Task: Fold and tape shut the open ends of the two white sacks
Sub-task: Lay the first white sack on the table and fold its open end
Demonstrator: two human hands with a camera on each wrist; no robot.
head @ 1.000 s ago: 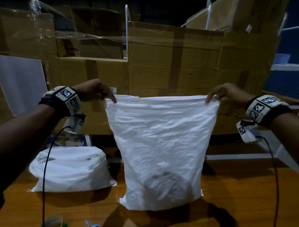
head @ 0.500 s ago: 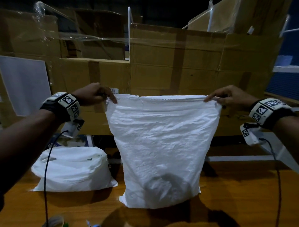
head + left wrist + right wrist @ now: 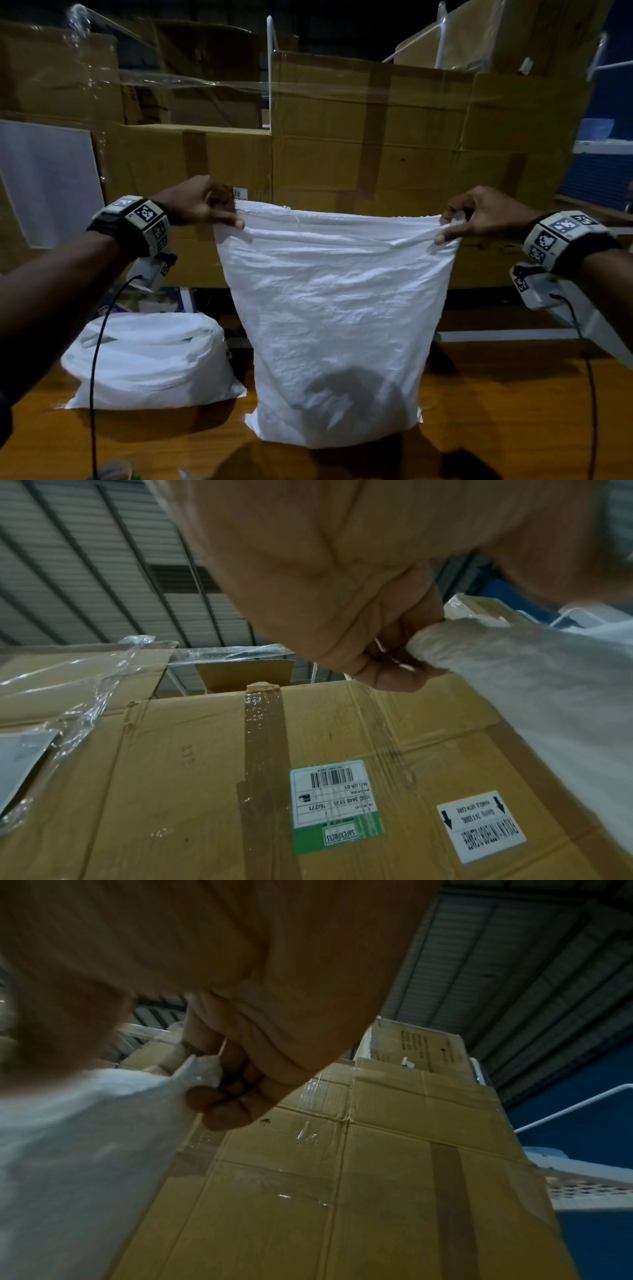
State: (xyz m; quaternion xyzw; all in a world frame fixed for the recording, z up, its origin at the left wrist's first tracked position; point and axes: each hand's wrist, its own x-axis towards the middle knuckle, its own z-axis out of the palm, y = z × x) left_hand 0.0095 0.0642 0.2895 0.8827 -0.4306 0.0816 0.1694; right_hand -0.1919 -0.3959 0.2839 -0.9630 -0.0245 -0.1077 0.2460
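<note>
A white woven sack (image 3: 335, 329) stands upright on the wooden table (image 3: 513, 418), a dark load showing through its bottom. My left hand (image 3: 219, 214) pinches the sack's top left corner and my right hand (image 3: 459, 222) pinches the top right corner, holding the top edge stretched and rolled over toward me. The left wrist view shows my left hand (image 3: 404, 658) curled round the rolled sack edge (image 3: 514, 674). In the right wrist view my right hand (image 3: 219, 1085) grips the sack corner (image 3: 103, 1137). A second white sack (image 3: 150, 359) lies slumped on the table at the left, its top loosely folded.
Taped cardboard boxes (image 3: 359, 144) wrapped in clear film form a wall right behind the table. A white board (image 3: 44, 181) leans at the far left. White metal rails (image 3: 513, 334) run at the right. Small blurred items (image 3: 113, 471) sit at the table's near edge.
Both hands have turned the sack's top edge over toward me, so a rolled band now runs across the top. The sack has stayed standing in place.
</note>
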